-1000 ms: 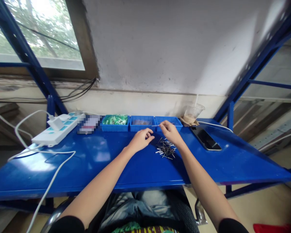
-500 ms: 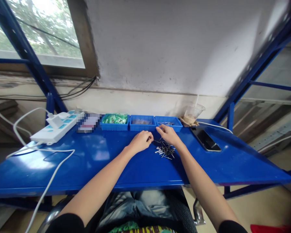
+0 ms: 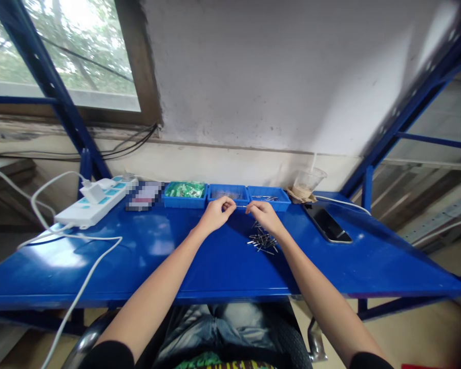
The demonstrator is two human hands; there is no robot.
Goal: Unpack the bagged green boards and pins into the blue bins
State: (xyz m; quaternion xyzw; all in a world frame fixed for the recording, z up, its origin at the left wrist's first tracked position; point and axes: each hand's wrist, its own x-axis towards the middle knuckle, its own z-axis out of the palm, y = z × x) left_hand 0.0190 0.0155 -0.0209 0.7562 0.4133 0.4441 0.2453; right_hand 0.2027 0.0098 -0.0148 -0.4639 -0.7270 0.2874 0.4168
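Note:
My left hand [image 3: 216, 213] is closed in a pinch on the left end of a thin silvery metal rod [image 3: 241, 206]. The other end lies at the pinched fingertips of my right hand [image 3: 264, 215], so the rod spans the gap between both hands in front of the bins. Below my right hand, a loose pile of similar dark and silvery metal rods [image 3: 262, 242] lies on the table. Behind the hands stand a blue bin with clear small pieces [image 3: 227, 189] and a blue bin with a few metal rods [image 3: 271, 204].
A blue bin with green bags [image 3: 185, 202] stands at the left of the row. A white power strip [image 3: 92, 202] and cables lie on the blue table [image 3: 146, 271]. A plastic cup [image 3: 309, 180] and a black phone [image 3: 327, 224] are at the right.
Both hands have risen slightly away from the pile, toward the bins. A thin metal rod now shows between their fingertips. The view has shifted a little.

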